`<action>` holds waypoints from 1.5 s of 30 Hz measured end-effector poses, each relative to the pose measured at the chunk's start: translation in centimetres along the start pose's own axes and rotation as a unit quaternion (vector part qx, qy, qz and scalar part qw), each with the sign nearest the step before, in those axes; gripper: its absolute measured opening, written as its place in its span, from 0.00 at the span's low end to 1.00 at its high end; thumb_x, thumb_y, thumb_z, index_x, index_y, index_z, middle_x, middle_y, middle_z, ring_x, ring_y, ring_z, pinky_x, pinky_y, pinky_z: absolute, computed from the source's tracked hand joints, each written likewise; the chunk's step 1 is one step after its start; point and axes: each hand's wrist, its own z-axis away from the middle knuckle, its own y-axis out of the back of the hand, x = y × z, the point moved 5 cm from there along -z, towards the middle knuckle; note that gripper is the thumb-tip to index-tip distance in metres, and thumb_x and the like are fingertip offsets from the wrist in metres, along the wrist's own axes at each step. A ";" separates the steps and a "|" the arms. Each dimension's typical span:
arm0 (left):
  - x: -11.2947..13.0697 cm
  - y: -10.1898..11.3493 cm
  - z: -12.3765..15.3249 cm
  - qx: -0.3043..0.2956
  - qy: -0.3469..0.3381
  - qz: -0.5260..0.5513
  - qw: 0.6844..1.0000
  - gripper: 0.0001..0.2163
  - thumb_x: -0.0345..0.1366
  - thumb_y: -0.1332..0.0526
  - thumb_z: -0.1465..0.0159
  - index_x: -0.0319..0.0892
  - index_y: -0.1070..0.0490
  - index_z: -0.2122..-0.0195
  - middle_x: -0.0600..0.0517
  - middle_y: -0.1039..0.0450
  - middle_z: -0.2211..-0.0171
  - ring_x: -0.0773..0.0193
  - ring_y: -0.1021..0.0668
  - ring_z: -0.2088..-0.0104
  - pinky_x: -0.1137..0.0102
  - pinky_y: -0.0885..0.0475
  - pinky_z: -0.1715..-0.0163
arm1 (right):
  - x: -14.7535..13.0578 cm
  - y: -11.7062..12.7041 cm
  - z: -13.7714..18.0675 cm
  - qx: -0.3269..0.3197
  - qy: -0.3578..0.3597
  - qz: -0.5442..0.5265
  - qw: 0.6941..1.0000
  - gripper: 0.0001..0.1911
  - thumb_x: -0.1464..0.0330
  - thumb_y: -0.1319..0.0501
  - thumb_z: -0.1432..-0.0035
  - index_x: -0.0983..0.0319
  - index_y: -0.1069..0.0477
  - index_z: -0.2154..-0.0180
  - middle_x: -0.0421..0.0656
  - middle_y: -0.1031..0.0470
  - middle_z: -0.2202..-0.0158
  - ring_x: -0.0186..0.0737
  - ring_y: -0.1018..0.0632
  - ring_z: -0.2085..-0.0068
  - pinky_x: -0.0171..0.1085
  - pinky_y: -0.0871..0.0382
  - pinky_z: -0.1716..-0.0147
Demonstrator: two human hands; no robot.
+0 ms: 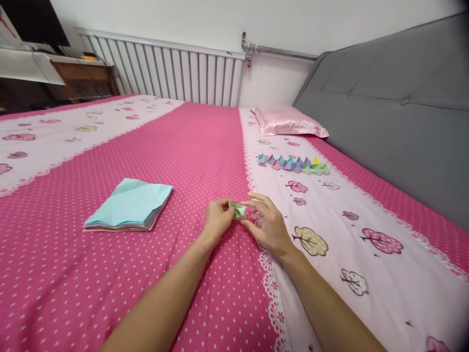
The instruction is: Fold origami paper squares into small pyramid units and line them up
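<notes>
A small light-green folded paper piece (240,211) is held just above the pink bedspread, between my two hands. My left hand (219,217) pinches its left side between thumb and fingers. On the other side, my right hand (269,222) has its thumb and a fingertip at the paper's right edge, with the other fingers spread apart. To the left lies a stack of paper sheets (128,203) with light blue on top. Several folded paper boats (293,165) in blue, purple, pink, yellow and green stand in rows at the right.
The bed (205,142) has a pink dotted cover with printed pale bands. A pink pillow (289,121) rests by the grey headboard (388,98). Behind the bed are a white radiator (164,68) and a pipe. A desk (80,73) with a monitor (34,22) stands far left.
</notes>
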 end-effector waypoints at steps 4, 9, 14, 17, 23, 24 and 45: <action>-0.2 0.0 -0.1 0.005 0.020 0.012 1.000 0.13 0.27 0.45 0.51 0.37 0.27 0.65 0.48 0.24 0.72 0.64 0.24 0.73 0.73 0.31 0.73 | 0.9 -0.3 0.0 -0.027 -0.024 -0.058 0.998 0.14 0.73 0.39 0.51 0.57 0.29 0.60 0.45 0.33 0.50 0.38 0.25 0.60 0.42 0.30 0.58; 0.5 -0.2 0.3 -0.010 0.036 0.043 0.998 0.13 0.27 0.44 0.51 0.35 0.26 0.65 0.46 0.24 0.71 0.63 0.24 0.73 0.71 0.30 0.72 | 1.2 -0.4 0.0 -0.040 -0.027 -0.085 0.995 0.07 0.72 0.39 0.50 0.59 0.28 0.65 0.46 0.30 0.54 0.37 0.25 0.61 0.41 0.30 0.60; 1.0 -0.2 0.6 -0.016 0.048 0.075 0.996 0.12 0.29 0.42 0.52 0.35 0.26 0.65 0.48 0.25 0.73 0.65 0.25 0.74 0.72 0.32 0.74 | 1.2 -0.1 -0.2 -0.032 -0.019 -0.064 0.997 0.03 0.73 0.40 0.49 0.60 0.28 0.71 0.46 0.28 0.56 0.41 0.27 0.55 0.43 0.32 0.57; 0.9 -0.5 0.4 -0.043 0.042 0.095 0.994 0.09 0.28 0.41 0.54 0.35 0.26 0.71 0.49 0.26 0.74 0.66 0.26 0.75 0.73 0.33 0.75 | 1.3 -0.1 -0.2 -0.020 -0.023 -0.063 0.998 0.03 0.72 0.40 0.49 0.61 0.28 0.71 0.46 0.27 0.57 0.40 0.26 0.57 0.42 0.33 0.57; 0.5 -0.7 0.1 -0.064 0.050 0.119 0.990 0.08 0.29 0.41 0.52 0.35 0.26 0.71 0.50 0.26 0.75 0.67 0.26 0.75 0.74 0.33 0.73 | 2.1 -0.5 -0.2 -0.019 -0.070 -0.095 0.993 0.12 0.71 0.39 0.50 0.62 0.31 0.61 0.42 0.26 0.65 0.35 0.25 0.68 0.36 0.31 0.65; 0.4 -0.7 0.1 -0.069 0.051 0.120 0.989 0.08 0.29 0.41 0.52 0.35 0.26 0.71 0.50 0.26 0.75 0.67 0.26 0.75 0.74 0.34 0.73 | 2.2 -0.6 -0.2 -0.023 -0.070 -0.097 0.992 0.11 0.71 0.39 0.50 0.62 0.30 0.61 0.43 0.26 0.64 0.35 0.25 0.67 0.35 0.31 0.65; -0.9 0.8 -1.0 -0.052 0.067 0.030 0.996 0.13 0.38 0.40 0.46 0.34 0.26 0.64 0.42 0.24 0.67 0.61 0.23 0.69 0.67 0.29 0.67 | 12.0 1.7 -8.1 0.111 -0.201 0.158 0.960 0.08 0.64 0.40 0.50 0.61 0.26 0.69 0.40 0.30 0.73 0.36 0.31 0.72 0.36 0.37 0.68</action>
